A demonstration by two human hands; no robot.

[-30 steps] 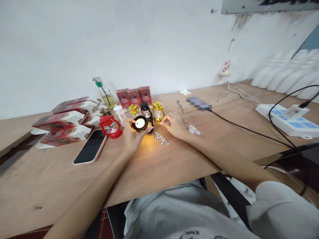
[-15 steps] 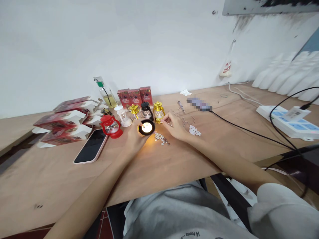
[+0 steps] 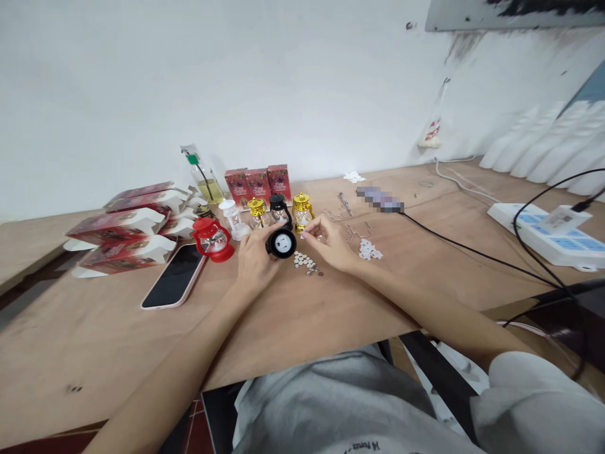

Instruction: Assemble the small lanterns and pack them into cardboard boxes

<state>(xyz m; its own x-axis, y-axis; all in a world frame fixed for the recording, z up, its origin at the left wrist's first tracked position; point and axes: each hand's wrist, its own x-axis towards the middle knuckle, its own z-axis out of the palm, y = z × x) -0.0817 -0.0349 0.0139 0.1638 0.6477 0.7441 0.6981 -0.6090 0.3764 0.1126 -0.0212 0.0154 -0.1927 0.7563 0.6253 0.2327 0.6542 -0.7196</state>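
My left hand grips a small black lantern tipped on its side, its round base with a white panel facing me. No light shows from it. My right hand hovers just to its right with thumb and forefinger pinched together; what they hold is too small to make out. Below the lantern lies a small heap of button cells on the wooden table. Behind stand two gold lanterns, a black lantern, a white lantern and a red lantern.
A phone lies face up at the left, beside opened red boxes. Three red boxes and a bottle stand at the back. Wire handles and white tabs lie at the right; a black cable leads toward a power strip.
The warm light from the held lantern has gone out, and the lantern has turned so its white base panel faces me. My right hand has pinched closer to it.
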